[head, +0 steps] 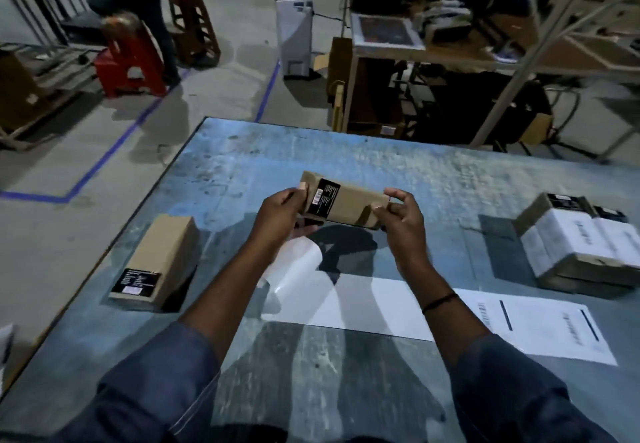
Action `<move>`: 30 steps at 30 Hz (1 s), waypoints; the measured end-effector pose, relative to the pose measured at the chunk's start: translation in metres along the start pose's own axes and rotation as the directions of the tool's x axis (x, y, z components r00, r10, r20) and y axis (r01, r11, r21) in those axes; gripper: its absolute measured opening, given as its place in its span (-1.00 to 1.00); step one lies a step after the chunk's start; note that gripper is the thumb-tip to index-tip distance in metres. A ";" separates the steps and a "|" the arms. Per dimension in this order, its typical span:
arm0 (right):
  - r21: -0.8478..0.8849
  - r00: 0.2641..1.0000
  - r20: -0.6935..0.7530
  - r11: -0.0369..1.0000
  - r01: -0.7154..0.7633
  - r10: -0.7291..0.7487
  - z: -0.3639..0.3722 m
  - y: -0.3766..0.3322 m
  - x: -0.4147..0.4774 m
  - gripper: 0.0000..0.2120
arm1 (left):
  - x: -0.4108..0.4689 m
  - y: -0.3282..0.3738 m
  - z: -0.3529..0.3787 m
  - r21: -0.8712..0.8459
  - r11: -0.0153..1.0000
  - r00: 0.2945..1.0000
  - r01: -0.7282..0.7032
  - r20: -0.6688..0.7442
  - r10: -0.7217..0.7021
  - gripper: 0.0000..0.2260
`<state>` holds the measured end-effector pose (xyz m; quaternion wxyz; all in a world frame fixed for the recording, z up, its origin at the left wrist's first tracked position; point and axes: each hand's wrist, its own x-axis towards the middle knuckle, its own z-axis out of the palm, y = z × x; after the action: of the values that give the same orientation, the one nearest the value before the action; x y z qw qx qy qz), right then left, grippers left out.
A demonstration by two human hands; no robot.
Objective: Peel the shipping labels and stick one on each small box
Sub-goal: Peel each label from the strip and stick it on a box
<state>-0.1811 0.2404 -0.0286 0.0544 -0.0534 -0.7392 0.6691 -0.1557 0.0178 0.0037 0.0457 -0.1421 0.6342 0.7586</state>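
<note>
**Box in hand, label to come**

We hold a small brown cardboard box [343, 205] above the worn blue table [433, 172], left hand [280, 217] and right hand [403, 217] each pinching an end. The white label sheet [363, 300] lies beneath. Next, we judge, comes peeling a label from it and pressing it on.

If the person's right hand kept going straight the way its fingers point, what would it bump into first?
The right hand points left across the table, and its fingertips already pinch the near end of the brown box held in the air. So the box comes first; beyond it is the left hand. Depth is a judgement.
</note>
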 end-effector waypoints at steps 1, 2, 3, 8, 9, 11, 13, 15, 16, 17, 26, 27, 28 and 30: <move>-0.037 0.999 -0.030 0.999 0.014 -0.015 -0.010 0.002 -0.002 -0.65 | 0.000 -0.003 0.010 0.068 0.998 0.999 0.001 -0.033 0.001 -0.65; -0.068 0.998 -0.060 0.997 0.025 -0.029 -0.018 0.004 -0.003 -0.65 | 0.002 -0.006 0.018 0.150 0.989 0.997 -0.013 -0.067 0.024 -0.68; -0.105 0.995 -0.088 0.994 0.034 -0.043 -0.027 0.005 -0.004 -0.64 | 0.003 -0.009 0.027 0.237 0.971 0.993 -0.036 -0.098 0.060 -0.71; -0.190 0.979 -0.196 0.981 0.026 -0.064 -0.061 0.013 -0.007 -0.61 | -0.002 -0.016 0.058 0.516 0.854 0.956 -0.070 -0.210 0.206 -0.63; -0.194 0.975 -0.212 0.981 0.019 -0.061 -0.066 0.014 -0.007 -0.61 | -0.003 -0.017 0.064 0.531 0.844 0.949 -0.073 -0.223 0.222 -0.71; -0.200 0.969 -0.242 0.980 0.007 -0.057 -0.075 0.016 -0.004 -0.65 | -0.002 -0.020 0.077 0.552 0.830 0.940 -0.078 -0.236 0.245 -0.84; -0.210 0.957 -0.283 0.978 0.007 -0.067 -0.083 0.019 0.000 -0.70 | 0.004 -0.023 0.086 0.587 0.808 0.941 -0.058 -0.238 0.241 -0.80; -0.235 0.948 -0.309 0.972 0.000 -0.074 -0.091 0.021 0.006 -0.72 | 0.010 -0.026 0.093 0.651 0.759 0.955 -0.019 -0.213 0.206 -0.68; -0.254 0.949 -0.306 0.967 -0.004 -0.077 -0.095 0.022 0.010 -0.73 | 0.014 -0.029 0.096 0.647 0.763 0.964 -0.002 -0.202 0.173 -0.63; -0.274 0.952 -0.296 0.962 -0.009 -0.075 -0.098 0.023 0.013 -0.74 | 0.016 -0.031 0.098 0.645 0.764 0.971 0.014 -0.190 0.142 -0.60; -0.335 0.987 -0.156 0.942 -0.019 -0.036 -0.139 0.048 0.026 -0.93 | 0.013 -0.062 0.117 0.765 0.643 0.962 -0.038 -0.147 0.232 -0.81; -0.360 0.989 -0.136 0.933 0.008 -0.061 -0.146 0.051 0.022 -0.92 | 0.000 -0.065 0.120 0.810 0.579 0.930 -0.097 -0.134 0.343 -0.81; -0.388 0.989 -0.116 0.921 0.037 -0.088 -0.154 0.053 0.015 -0.92 | -0.013 -0.072 0.124 0.859 0.480 0.886 -0.177 -0.073 0.458 -0.71; -0.469 0.985 -0.052 0.875 0.119 -0.162 -0.169 0.061 -0.004 -0.90 | -0.044 -0.091 0.134 0.916 0.256 0.812 -0.308 0.113 0.572 -0.63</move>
<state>-0.1509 0.4123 -0.0725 0.1216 -0.0410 -0.8763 0.4643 -0.1121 0.1708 -0.0502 -0.1779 -0.0010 0.9527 0.2463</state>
